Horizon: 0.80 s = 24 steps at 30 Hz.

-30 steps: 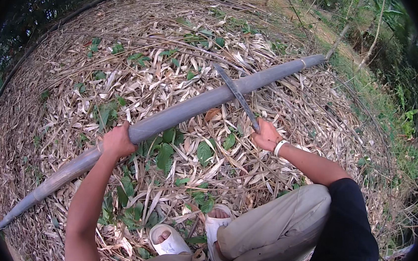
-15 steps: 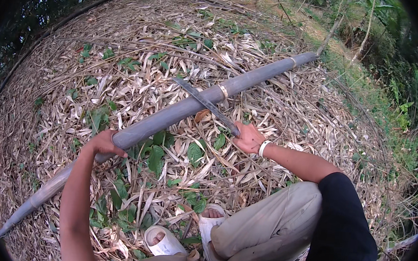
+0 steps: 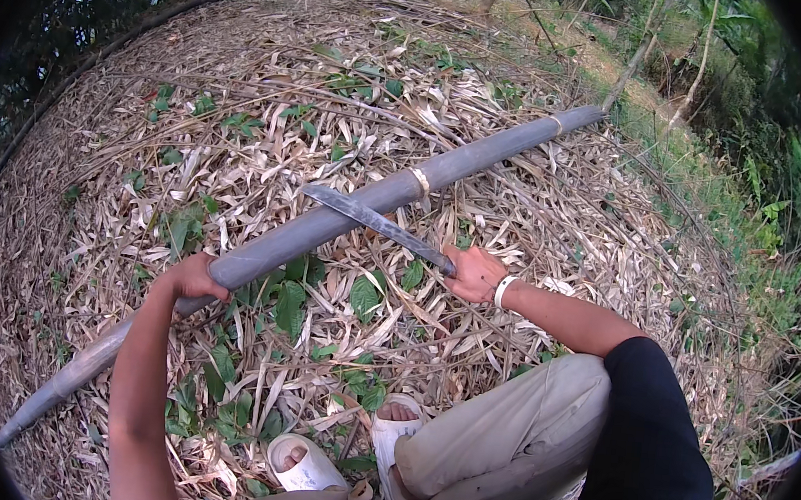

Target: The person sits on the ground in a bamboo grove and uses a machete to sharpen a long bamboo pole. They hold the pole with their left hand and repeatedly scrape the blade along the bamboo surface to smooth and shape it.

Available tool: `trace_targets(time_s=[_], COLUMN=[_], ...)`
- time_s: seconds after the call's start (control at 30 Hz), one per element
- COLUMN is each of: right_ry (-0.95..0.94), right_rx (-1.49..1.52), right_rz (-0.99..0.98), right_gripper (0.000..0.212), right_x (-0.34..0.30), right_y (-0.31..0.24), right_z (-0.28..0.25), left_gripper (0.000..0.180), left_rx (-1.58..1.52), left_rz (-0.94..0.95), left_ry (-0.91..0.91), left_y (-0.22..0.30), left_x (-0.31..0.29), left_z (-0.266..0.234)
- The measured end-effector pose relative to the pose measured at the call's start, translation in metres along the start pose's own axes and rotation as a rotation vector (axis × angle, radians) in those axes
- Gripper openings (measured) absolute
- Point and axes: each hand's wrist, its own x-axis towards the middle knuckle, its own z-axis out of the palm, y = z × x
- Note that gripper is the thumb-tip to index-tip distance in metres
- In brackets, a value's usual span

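A long grey bamboo pole (image 3: 286,248) lies slantwise before me, from the near left to the far right, with pale rings at its joints. My left hand (image 3: 193,281) is wrapped round its nearer part, thumb over the top. In my right hand (image 3: 476,274), closed at the right of the pole, is the handle of a machete (image 3: 385,227); the grip itself is mostly hidden by my fingers. The long flat blade crosses over the pole just on the near side of a pale ring (image 3: 420,181), and its tip reaches past the far side.
Dry bamboo leaves (image 3: 496,354) and thin twigs cover the ground, with green plants (image 3: 291,305) among them. My feet in white slides (image 3: 306,464) stand close below the pole. Thin trunks (image 3: 638,57) and bushes rise at the far right; a dark hose-like line (image 3: 144,26) curves along the left.
The machete blade has turned so its flat side shows more, and its tip has swung left and nearer along the pole. My left hand keeps its hold.
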Motion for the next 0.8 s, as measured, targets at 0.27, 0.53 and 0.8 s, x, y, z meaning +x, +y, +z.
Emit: trace_targets(time_s=[0.27,0.53,0.8], right_ry=[0.324,0.163,0.047], right_rx=[0.354,0.181,0.115], right_rz=[0.189,0.176,0.015], right_gripper=[0.025,0.03,0.036], right_x=[0.034,0.005,-0.015], right_y=[0.045,0.034,0.02], right_z=[0.013,0.0,-0.002], left_gripper=[0.079,0.08,0.07], left_rx=[0.055,0.279,0.454], left_rz=[-0.044,-0.066,-0.165], left_ry=[-0.011,0.25,0.407], left_y=[-0.001,0.032,0.068], left_x=[0.006,-0.028,-0.05], left_z=[0.002,0.022,0.047])
